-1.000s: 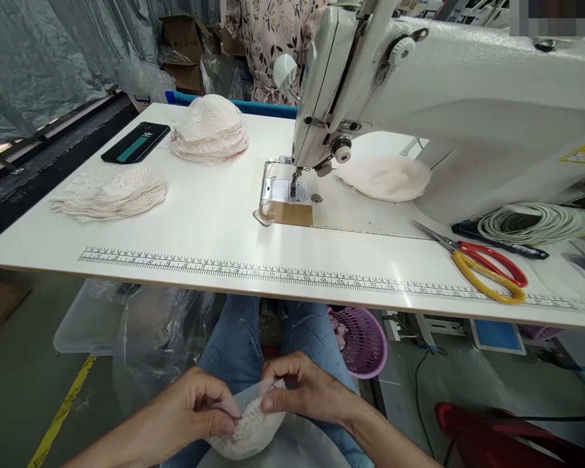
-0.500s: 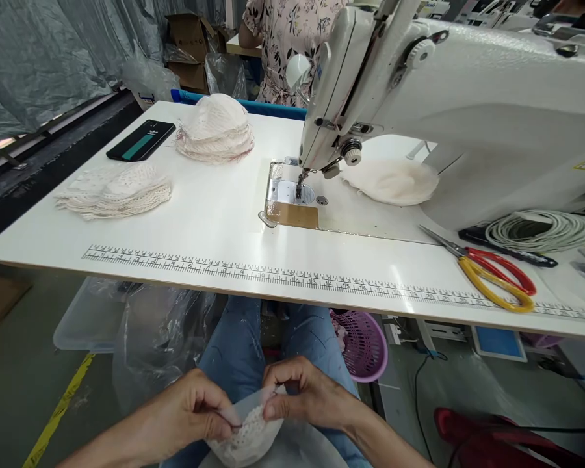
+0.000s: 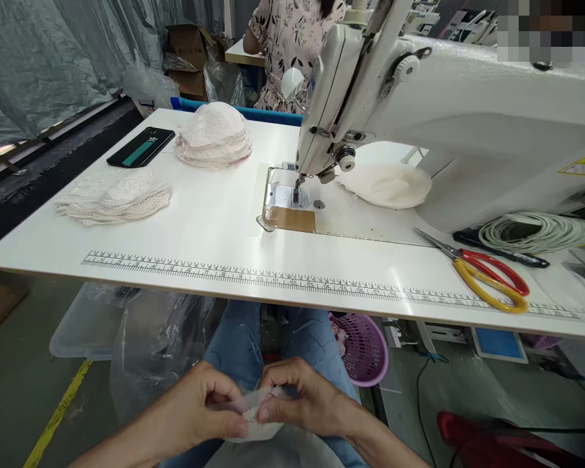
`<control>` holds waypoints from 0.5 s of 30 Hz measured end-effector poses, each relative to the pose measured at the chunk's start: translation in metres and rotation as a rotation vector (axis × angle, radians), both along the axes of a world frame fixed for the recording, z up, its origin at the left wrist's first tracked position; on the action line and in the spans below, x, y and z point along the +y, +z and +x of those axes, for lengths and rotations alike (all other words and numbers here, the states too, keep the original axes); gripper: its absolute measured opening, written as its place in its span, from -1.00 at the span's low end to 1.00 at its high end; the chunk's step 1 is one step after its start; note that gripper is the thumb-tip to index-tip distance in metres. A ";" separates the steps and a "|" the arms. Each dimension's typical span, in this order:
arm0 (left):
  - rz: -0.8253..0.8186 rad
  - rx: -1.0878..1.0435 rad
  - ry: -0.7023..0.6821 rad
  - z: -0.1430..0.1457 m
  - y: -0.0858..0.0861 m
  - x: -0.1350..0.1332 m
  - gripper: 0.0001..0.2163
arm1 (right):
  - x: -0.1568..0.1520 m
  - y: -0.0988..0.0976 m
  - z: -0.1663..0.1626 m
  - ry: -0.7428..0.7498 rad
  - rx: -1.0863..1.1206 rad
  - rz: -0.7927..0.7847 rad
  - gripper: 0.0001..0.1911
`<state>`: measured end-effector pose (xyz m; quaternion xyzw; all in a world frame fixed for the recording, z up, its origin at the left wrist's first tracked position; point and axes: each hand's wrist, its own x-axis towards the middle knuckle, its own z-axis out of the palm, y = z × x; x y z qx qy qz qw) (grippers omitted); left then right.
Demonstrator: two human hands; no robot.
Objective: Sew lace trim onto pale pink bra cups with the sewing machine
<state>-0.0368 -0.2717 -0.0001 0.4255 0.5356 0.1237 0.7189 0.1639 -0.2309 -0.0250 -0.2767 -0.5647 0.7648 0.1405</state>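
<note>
Over my lap, below the table edge, I hold a small piece of white lace fabric with a sheer layer (image 3: 259, 430). My left hand (image 3: 213, 406) pinches its left side between thumb and fingers. My right hand (image 3: 299, 398) grips the right side, thumb on top, close to the left hand. Part of the piece is hidden behind the fingers. On the table lie two stacks of similar pieces: a flat lace stack (image 3: 114, 197) at the left and a domed, pinkish stack (image 3: 213, 136) behind it.
A sewing machine (image 3: 334, 104) stands on the white table (image 3: 199, 221), with a cream fabric piece (image 3: 387, 185) under its arm. Scissors (image 3: 487, 273) and coiled cord (image 3: 536, 233) lie at the right, a phone (image 3: 142, 147) at the left. A purple basket (image 3: 365, 351) is below. Someone in a floral top (image 3: 292, 45) is behind.
My left hand has moved slightly up and right, closer to my right hand. The fabric is folded up smaller, with less of it hanging below my fingers. The camera view has shifted a little.
</note>
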 end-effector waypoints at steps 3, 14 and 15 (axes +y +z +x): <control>0.038 0.026 -0.004 -0.001 -0.008 -0.002 -0.77 | 0.001 0.001 0.002 -0.008 -0.008 0.049 -0.61; -0.018 0.041 -0.024 -0.009 -0.012 -0.008 -0.77 | -0.002 -0.009 0.006 0.003 -0.038 0.127 -0.64; -0.023 0.007 -0.022 -0.008 -0.012 -0.007 -0.77 | -0.002 -0.010 0.006 0.003 -0.037 0.132 -0.64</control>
